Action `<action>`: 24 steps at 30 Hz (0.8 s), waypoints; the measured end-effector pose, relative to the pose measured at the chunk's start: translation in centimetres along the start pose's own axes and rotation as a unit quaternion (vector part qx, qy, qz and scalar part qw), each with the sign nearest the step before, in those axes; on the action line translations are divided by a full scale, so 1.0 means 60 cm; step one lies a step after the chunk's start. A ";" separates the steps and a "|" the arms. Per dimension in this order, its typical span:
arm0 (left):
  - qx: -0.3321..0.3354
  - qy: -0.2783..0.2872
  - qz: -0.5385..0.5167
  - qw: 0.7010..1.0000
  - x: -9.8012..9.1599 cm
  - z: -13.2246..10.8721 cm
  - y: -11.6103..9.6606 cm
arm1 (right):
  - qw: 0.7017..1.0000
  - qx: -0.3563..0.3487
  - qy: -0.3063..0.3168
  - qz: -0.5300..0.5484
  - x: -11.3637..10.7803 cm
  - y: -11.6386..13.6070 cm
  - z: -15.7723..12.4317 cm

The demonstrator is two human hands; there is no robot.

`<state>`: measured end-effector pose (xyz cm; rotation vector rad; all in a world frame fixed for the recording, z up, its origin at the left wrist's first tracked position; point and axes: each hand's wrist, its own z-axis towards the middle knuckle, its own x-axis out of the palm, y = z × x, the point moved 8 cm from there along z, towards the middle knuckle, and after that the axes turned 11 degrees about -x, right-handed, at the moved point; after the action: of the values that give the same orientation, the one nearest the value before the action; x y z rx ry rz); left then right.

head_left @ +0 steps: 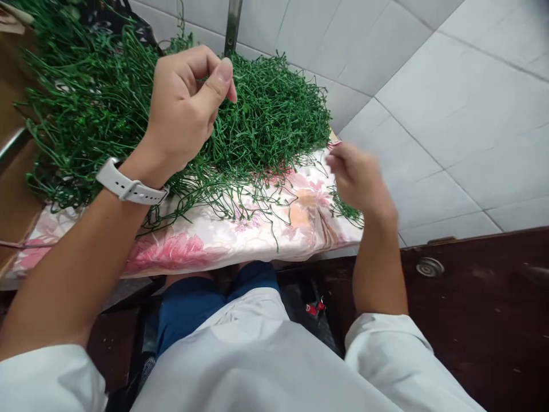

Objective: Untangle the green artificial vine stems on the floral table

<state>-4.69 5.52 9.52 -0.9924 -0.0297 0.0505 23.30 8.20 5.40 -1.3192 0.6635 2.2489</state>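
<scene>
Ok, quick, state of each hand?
Left hand: closed in a pinch above the green strands; any hold unclear.
Right hand: blurred, cannot tell.

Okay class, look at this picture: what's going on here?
A person is working bare-handed over a heap of thin green stems piled on a floral cloth. The left hand, wearing a white watch, is pinched just above the heap. The right hand, blurred, is near the cloth's edge beside a small tuft of stems.
</scene>
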 end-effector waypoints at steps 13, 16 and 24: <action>-0.026 -0.017 -0.128 0.991 0.018 0.002 0.015 | 0.931 0.293 0.089 -0.199 -0.068 -0.205 -0.196; -0.077 -0.022 -0.156 0.984 0.020 -0.003 0.014 | 0.969 0.212 0.019 -0.124 -0.037 -0.122 -0.147; -0.100 -0.037 -0.159 0.982 0.013 -0.002 0.024 | 0.991 0.026 0.097 0.089 0.121 0.023 -0.068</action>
<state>-3.95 6.26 8.26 -1.1763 -0.2655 -0.2116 21.99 5.63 -2.54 -1.5184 0.9357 2.2400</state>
